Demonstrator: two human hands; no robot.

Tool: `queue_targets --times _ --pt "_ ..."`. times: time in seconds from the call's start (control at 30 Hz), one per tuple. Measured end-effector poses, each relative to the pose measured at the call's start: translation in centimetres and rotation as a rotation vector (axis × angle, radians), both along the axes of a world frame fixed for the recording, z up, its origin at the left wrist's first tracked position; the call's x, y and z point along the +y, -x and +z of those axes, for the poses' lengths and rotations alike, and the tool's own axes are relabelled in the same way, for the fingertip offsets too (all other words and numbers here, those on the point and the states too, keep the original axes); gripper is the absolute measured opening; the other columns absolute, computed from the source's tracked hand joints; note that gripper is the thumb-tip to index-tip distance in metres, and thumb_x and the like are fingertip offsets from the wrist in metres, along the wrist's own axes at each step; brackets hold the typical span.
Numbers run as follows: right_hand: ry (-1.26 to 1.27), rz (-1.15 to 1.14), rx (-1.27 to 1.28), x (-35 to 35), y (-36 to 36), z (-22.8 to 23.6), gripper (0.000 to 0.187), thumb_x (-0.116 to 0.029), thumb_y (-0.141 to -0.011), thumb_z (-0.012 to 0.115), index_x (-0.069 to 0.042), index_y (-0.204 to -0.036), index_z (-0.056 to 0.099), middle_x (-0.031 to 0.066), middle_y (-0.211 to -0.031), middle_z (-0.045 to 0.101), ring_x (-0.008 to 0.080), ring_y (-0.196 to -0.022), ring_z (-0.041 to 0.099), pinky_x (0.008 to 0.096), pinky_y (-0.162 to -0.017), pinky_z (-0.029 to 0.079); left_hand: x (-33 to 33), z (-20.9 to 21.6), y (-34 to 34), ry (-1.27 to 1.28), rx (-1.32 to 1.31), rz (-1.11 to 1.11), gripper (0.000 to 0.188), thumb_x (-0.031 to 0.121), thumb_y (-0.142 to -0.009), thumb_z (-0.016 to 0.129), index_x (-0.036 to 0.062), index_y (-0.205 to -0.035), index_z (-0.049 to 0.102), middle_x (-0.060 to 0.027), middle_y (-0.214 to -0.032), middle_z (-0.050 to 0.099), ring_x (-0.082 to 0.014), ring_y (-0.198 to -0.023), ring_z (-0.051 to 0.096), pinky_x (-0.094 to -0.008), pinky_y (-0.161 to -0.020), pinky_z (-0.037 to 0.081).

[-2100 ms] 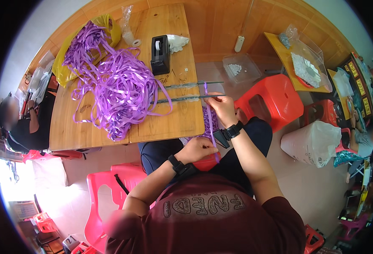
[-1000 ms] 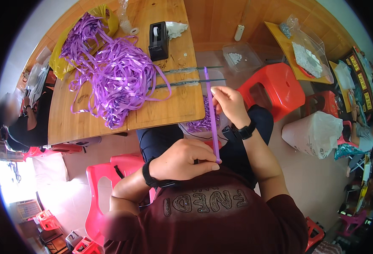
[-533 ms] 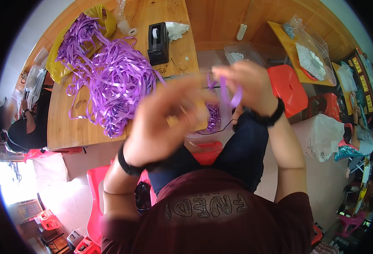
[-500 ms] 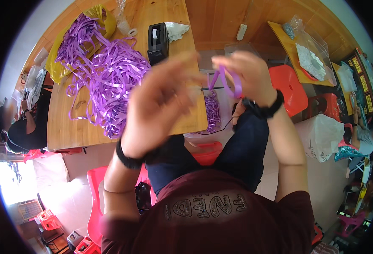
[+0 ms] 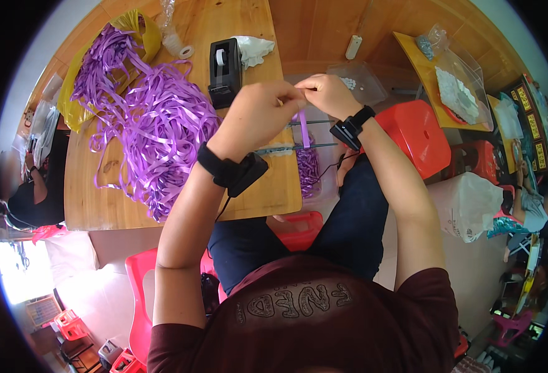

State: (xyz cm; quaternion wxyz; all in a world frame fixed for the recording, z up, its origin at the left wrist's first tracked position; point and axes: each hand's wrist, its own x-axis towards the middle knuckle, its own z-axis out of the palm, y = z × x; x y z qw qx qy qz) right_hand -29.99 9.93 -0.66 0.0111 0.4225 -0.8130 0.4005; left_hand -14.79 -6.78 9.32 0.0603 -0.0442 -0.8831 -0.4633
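Note:
My left hand and my right hand meet beyond the table's right edge, fingertips pinched close together. A narrow purple ribbon hangs just below the fingertips, near two thin metal rods that stick out past the table edge. Both hands appear to grip its upper end, though the fingers hide most of that part. A large tangled heap of purple ribbons lies on the table to the left, partly spilling from a yellow plastic bag. Below the rods, a clear bin holds purple ribbon pieces.
A black tape dispenser stands on the wooden table, with crumpled white plastic beside it. A red stool is to my right, near a white sack. Other people sit at the far left and far right.
My left hand, blurred before, has come up against my right hand. The ribbon that looped from my right fingers now hangs straight down beneath both hands.

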Motion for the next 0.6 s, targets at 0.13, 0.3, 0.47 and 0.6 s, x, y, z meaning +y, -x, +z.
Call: queue_targets --times 0.13,0.3,0.47,0.6 --pt "-0.141 0.043 -0.237 0.2 0.1 -2.3 0.024 -0.019 -0.087 0.063 -0.005 -0.103 0.074 0.012 -0.085 0.073 0.0219 -0.078 0.068 0.0329 -0.072 0.052 -0.3 -4.3 1.4 0.269 0.154 -0.166 0.018 0.018 -0.087 0.067 0.0042 -0.096 0.074 -0.0166 -0.088 0.07 -0.0331 -0.084 0.066 -0.0377 -0.076 0.053" --pt "-0.272 0.179 -0.572 2.6 -0.9 -5.0 0.03 -0.029 -0.089 0.065 0.0 -0.094 0.073 0.0105 -0.077 0.071 0.0177 -0.069 0.065 0.0324 -0.064 0.05 -0.4 -6.8 2.3 0.37 0.112 -0.162 0.021 0.024 -0.088 0.063 0.0055 -0.09 0.074 -0.016 -0.09 0.069 -0.0347 -0.09 0.064 -0.0426 -0.08 0.052" --pt "-0.119 -0.153 -0.712 4.4 -5.0 -6.6 0.028 -0.028 -0.088 0.068 -0.001 -0.093 0.074 0.0063 -0.071 0.066 0.0145 -0.065 0.06 0.0299 -0.061 0.048 -1.0 -7.1 2.8 0.373 0.124 -0.203 0.022 0.024 -0.088 0.067 0.0036 -0.094 0.075 -0.0149 -0.091 0.071 -0.0324 -0.09 0.065 -0.039 -0.08 0.052" --pt "0.15 -0.049 -0.912 4.8 -8.2 -7.3 0.021 -0.023 -0.092 0.067 -0.003 -0.094 0.074 0.0021 -0.077 0.066 0.0063 -0.066 0.056 0.0249 -0.058 0.043 -1.3 -6.9 2.8 0.275 -0.018 -0.181 0.024 0.025 -0.087 0.07 0.0029 -0.095 0.075 -0.0146 -0.092 0.071 -0.0296 -0.089 0.067 -0.0365 -0.08 0.052"
